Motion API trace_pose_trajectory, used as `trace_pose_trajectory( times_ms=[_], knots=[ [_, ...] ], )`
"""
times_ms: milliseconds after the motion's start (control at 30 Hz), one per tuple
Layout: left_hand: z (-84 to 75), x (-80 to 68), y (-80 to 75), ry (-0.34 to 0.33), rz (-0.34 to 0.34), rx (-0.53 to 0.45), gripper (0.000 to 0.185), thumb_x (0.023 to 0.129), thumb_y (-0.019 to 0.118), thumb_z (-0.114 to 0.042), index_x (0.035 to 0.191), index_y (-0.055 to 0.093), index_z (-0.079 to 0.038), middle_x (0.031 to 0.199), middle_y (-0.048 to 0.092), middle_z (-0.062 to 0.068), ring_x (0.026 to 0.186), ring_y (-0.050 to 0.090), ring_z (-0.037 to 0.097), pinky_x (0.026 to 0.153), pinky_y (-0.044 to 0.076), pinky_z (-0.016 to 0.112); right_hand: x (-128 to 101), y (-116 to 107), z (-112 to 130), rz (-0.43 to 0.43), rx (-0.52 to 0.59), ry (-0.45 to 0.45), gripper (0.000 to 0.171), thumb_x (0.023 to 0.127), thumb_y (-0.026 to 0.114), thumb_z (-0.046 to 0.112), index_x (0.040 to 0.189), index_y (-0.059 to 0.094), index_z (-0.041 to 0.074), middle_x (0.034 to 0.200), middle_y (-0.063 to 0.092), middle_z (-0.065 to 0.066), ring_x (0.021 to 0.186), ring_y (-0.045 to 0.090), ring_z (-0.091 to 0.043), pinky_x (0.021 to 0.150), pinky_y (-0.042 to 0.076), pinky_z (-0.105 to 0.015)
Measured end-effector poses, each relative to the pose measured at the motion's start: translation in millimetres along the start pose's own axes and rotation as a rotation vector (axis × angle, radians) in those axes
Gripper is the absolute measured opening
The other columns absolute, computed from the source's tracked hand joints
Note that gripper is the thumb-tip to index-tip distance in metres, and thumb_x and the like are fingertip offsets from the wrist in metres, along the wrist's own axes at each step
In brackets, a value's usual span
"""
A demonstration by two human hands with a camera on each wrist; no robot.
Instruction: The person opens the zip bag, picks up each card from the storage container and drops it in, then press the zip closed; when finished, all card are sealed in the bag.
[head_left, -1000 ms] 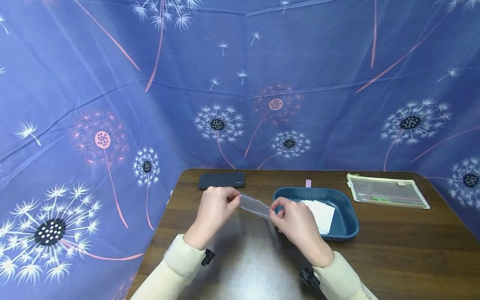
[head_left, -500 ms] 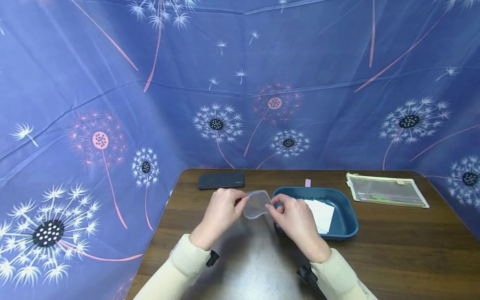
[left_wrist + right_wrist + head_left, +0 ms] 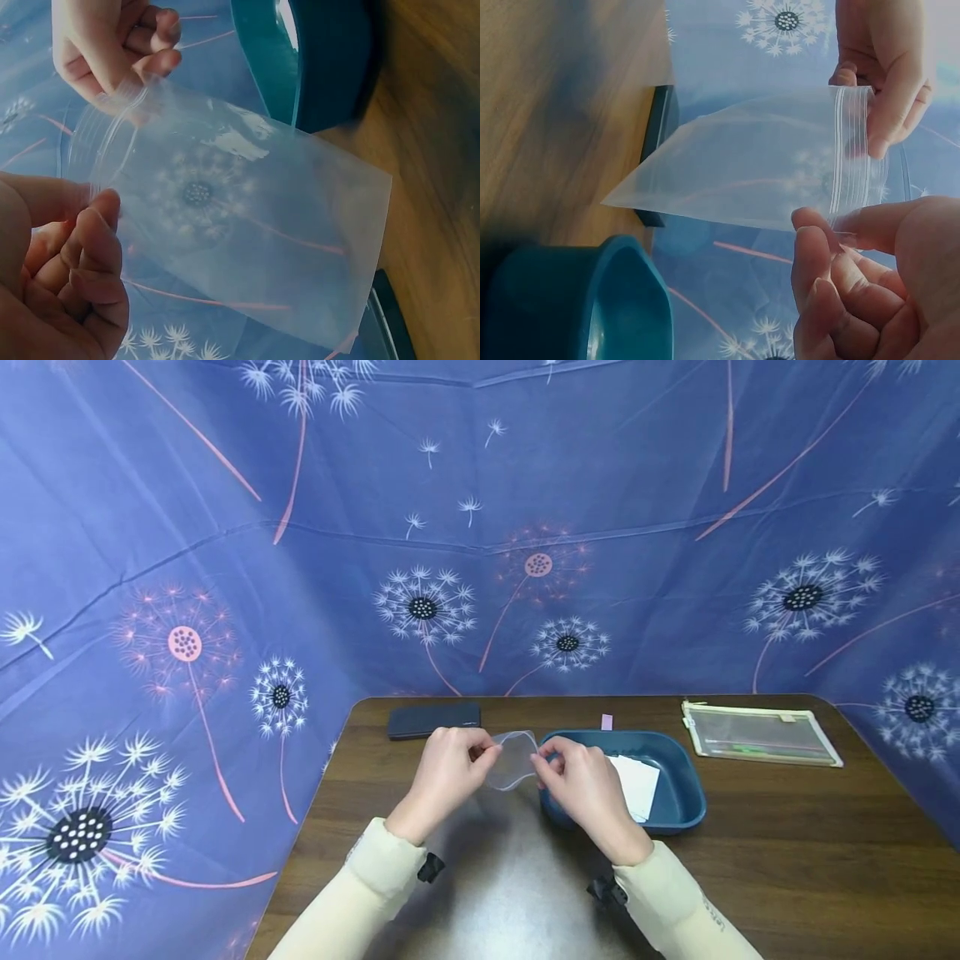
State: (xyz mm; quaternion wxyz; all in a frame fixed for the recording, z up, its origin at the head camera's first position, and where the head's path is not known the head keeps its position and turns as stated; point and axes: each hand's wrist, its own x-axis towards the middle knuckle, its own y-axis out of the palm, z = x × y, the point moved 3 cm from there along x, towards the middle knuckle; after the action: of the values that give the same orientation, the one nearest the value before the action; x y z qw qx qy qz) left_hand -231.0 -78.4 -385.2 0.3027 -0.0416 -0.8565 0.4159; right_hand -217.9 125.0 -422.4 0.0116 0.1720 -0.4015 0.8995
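A clear zip-lock bag (image 3: 513, 763) is stretched between both hands above the table, its mouth bowed into a rounded loop. My left hand (image 3: 448, 770) pinches one side of the ridged zip edge between thumb and index finger. At the opposite side, my right hand (image 3: 590, 793) pinches the same edge in the same way. The bag's body (image 3: 255, 217) hangs away from the fingers in the left wrist view, and nothing shows inside it. In the right wrist view, the zip ridges (image 3: 847, 150) run between the two hands.
A blue bin (image 3: 686, 785) with white paper pieces (image 3: 636, 785) stands right by the right hand. Behind lie a dark flat case (image 3: 427, 720), a small pink tab (image 3: 607, 722) and a mesh zip pouch (image 3: 761, 735). Patterned cloth (image 3: 480, 610) hangs behind the wooden table (image 3: 787, 843).
The bag's edge, earlier pulled taut and narrow, now bows into a rounded opening. Both hands have drawn closer together, still pinching it. The head view has shifted slightly.
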Motion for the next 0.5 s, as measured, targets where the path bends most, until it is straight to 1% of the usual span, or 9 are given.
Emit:
trace_pose_trajectory(
  times_ms=[200, 267, 333, 500],
  knots=[
    [3.3, 0.7, -3.8, -0.065, -0.038, -0.065, 0.013, 0.093, 0.079, -0.015, 0.081, 0.080, -0.014, 0.063, 0.064, -0.015, 0.051, 0.053, -0.002, 0.050, 0.046, 0.025, 0.7, -1.2, -3.1, 0.010, 0.007, 0.017, 0.014, 0.099, 0.073, 0.028, 0.096, 0.076, 0.015, 0.061, 0.062, 0.014, 0.048, 0.055, -0.003, 0.047, 0.044, -0.033],
    [3.9, 0.5, -4.2, -0.071, -0.048, -0.074, 0.013, 0.093, 0.079, -0.016, 0.080, 0.080, -0.015, 0.063, 0.064, -0.015, 0.050, 0.052, -0.002, 0.049, 0.046, 0.024, 1.2, -0.7, -3.3, 0.018, 0.013, 0.025, 0.015, 0.100, 0.072, 0.029, 0.097, 0.076, 0.014, 0.061, 0.063, 0.014, 0.049, 0.055, -0.003, 0.048, 0.044, -0.034],
    [3.8, 0.3, -4.1, -0.060, -0.047, -0.066, 0.013, 0.094, 0.079, -0.016, 0.081, 0.080, -0.016, 0.063, 0.064, -0.015, 0.049, 0.051, -0.002, 0.048, 0.044, 0.024, 1.9, -0.1, -2.9, 0.021, 0.017, 0.028, 0.016, 0.100, 0.071, 0.029, 0.098, 0.076, 0.014, 0.061, 0.063, 0.014, 0.049, 0.056, -0.004, 0.049, 0.045, -0.034],
    [0.7, 0.6, -4.1, 0.014, -0.051, -0.002, 0.014, 0.093, 0.078, -0.014, 0.080, 0.080, -0.014, 0.063, 0.065, -0.011, 0.047, 0.047, 0.000, 0.047, 0.040, 0.023, 3.9, 0.6, -1.0, 0.022, 0.021, 0.031, 0.018, 0.100, 0.072, 0.031, 0.098, 0.075, 0.014, 0.059, 0.061, 0.015, 0.049, 0.056, -0.004, 0.051, 0.045, -0.034]
  ],
)
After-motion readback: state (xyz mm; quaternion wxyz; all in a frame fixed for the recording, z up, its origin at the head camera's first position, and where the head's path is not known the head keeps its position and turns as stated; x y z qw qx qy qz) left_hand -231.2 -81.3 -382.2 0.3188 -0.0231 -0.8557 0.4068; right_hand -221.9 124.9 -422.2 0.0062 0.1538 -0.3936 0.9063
